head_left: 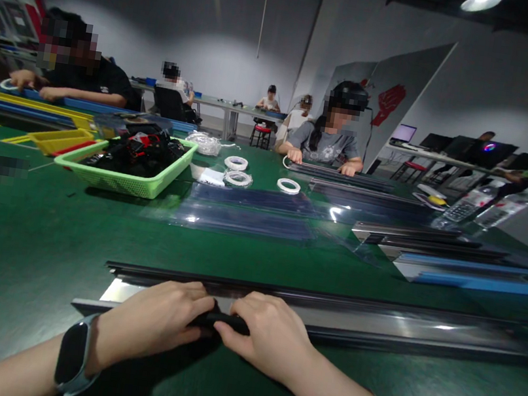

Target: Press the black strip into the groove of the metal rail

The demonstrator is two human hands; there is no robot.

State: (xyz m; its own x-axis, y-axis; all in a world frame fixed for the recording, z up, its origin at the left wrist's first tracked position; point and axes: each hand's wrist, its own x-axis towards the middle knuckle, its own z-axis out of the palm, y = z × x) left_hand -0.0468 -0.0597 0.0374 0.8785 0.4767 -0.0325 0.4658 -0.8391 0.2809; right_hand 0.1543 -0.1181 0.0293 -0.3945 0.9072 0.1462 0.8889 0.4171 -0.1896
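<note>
A long channel-shaped profile [364, 323] with black edges and a shiny grey inner face lies across the green table in front of me. My left hand [165, 312] is closed on its near black edge, thumb below and fingers over the top. Close beside it, my right hand [268, 336] pinches the same edge between thumb and fingers. A short bit of black edge shows between the two thumbs. The fingertips of both hands are partly hidden behind the edge.
Beyond the profile lie clear plastic sheets [245, 220], white tape rolls [288, 186] and more profiles [455, 250]. A green basket [156, 187] of dark items stands at left, water bottles [469, 202] at right. Co-workers sit across the table.
</note>
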